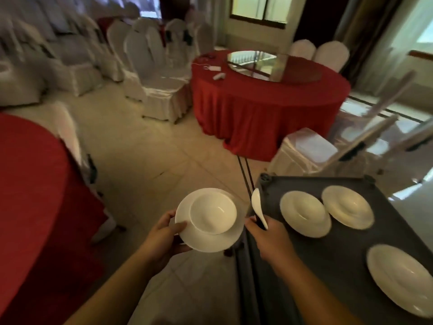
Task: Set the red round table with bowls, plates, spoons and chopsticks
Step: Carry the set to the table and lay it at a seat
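Observation:
My left hand grips the left rim of a white plate with a white bowl sitting on it, held over the floor. My right hand holds a white spoon and dark chopsticks at the left edge of a dark cart. On the cart lie two plates with bowls and a bare plate. A red round table is at my left; another red table with a glass turntable stands ahead.
Chairs in white covers stand in rows at the back left and around the far table. One covered chair sits just beyond the cart. Small white items lie on the far table. Tiled floor stretches between the tables.

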The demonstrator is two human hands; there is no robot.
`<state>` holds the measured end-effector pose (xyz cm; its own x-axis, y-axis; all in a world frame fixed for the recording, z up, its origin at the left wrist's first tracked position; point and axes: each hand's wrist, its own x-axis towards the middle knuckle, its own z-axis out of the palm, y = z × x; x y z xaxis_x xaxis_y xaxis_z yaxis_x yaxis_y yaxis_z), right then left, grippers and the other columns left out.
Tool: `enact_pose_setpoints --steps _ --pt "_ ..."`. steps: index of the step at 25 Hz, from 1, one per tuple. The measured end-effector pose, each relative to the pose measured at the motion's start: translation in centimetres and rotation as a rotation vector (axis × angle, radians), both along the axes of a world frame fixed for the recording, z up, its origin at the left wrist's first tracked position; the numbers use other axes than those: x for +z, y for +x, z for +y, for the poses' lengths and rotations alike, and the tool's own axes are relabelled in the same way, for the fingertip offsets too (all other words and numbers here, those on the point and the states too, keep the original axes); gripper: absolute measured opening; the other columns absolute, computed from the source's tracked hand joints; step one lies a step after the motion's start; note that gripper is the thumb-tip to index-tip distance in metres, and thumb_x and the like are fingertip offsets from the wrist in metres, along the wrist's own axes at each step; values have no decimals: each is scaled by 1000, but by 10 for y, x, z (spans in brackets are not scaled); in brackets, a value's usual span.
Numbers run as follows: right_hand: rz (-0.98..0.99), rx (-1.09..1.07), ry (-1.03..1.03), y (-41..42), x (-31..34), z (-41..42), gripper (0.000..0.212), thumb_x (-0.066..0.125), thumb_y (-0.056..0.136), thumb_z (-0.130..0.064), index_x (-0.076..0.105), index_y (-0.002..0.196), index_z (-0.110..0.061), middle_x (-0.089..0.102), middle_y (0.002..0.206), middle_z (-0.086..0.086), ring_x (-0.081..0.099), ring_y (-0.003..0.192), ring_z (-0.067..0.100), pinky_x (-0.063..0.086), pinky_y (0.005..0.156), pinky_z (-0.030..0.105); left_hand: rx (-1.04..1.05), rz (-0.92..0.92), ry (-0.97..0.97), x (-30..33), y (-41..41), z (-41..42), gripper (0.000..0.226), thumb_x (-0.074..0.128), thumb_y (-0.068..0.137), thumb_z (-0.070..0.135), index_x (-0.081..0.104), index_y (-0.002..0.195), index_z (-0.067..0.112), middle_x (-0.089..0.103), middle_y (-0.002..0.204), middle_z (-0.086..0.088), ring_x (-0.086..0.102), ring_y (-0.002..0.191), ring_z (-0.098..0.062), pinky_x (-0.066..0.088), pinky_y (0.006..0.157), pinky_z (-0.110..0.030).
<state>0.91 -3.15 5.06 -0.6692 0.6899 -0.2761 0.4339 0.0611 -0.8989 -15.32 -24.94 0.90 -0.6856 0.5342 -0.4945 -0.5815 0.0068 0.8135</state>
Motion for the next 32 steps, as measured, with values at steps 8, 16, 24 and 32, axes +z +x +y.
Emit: enact_pose_setpoints --steps 8,16,24,32 --pt "-48 330 39 -174 4 -102 18 75 84 -38 70 75 -24 67 59 -7 59 56 8 46 52 24 283 40 24 5 -91 -133 28 62 95 11 68 114 30 74 112 -11 77 86 -30 61 63 -42" --pt "-76 693 17 -295 3 -246 16 74 86 -34 69 83 -19 54 48 -10 48 44 8 37 42 25 664 93 -24 7 -111 -289 27 61 96 11 69 111 32 74 105 -18 73 84 -40 59 72 -57" --pt "-77 1175 46 -354 -10 -412 9 75 87 -25 70 84 -19 63 54 -2 57 50 15 44 49 31 1139 20 -74 -2 -47 -410 31 62 96 11 63 119 32 76 105 -14 75 77 -28 59 57 -37" --pt "-65 1640 35 -392 -21 -555 12 74 88 -23 72 84 -13 67 64 2 53 49 8 41 47 24 1553 -57 -189 11 -10 -469 33 65 95 13 60 123 30 77 104 -13 76 91 -36 62 65 -45"
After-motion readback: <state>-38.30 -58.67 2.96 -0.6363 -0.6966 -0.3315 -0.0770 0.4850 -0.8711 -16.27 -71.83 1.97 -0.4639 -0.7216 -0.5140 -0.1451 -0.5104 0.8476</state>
